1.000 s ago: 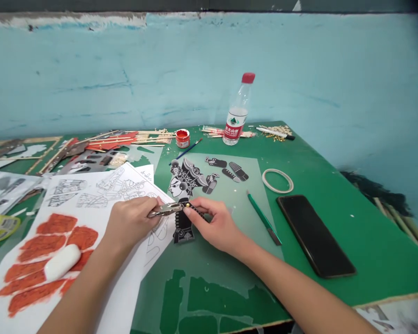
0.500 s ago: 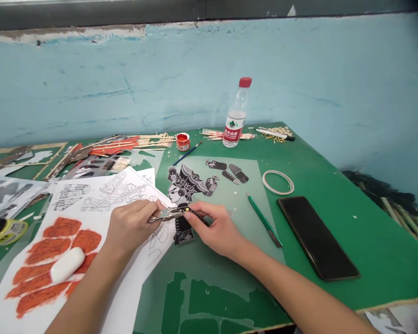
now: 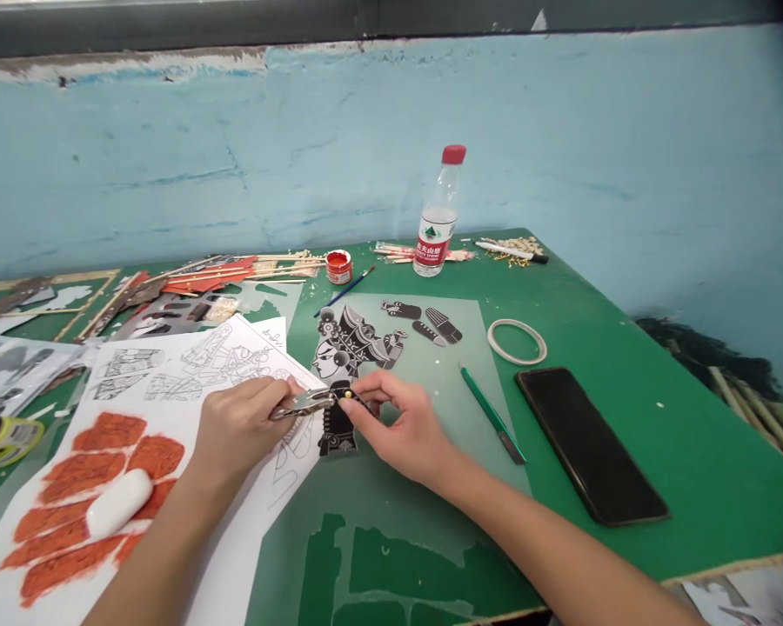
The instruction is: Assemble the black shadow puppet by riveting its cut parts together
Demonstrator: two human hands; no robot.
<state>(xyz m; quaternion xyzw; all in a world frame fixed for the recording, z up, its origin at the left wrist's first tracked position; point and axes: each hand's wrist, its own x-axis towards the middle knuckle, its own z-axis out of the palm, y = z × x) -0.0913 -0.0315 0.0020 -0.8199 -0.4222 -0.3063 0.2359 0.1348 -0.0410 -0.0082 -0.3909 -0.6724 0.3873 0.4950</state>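
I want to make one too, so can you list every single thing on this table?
green table: one, green, under everything
water bottle: one, clear, red cap, far edge
paint pot: one, red, left of bottle
paintbrush: one, blue, beside pot
wooden sticks: many, tan, far left
puppet head: one, black, centre
small cutouts: three, black, right of head
tape ring: one, white, right
pen: one, green, right of hands
phone: one, black, right
drawing sheets: several, white, left
metal tool: one, silver, in left hand
puppet piece: one, black, pinched by right hand
left hand: one, bare, grips tool
right hand: one, bare, pinches puppet piece
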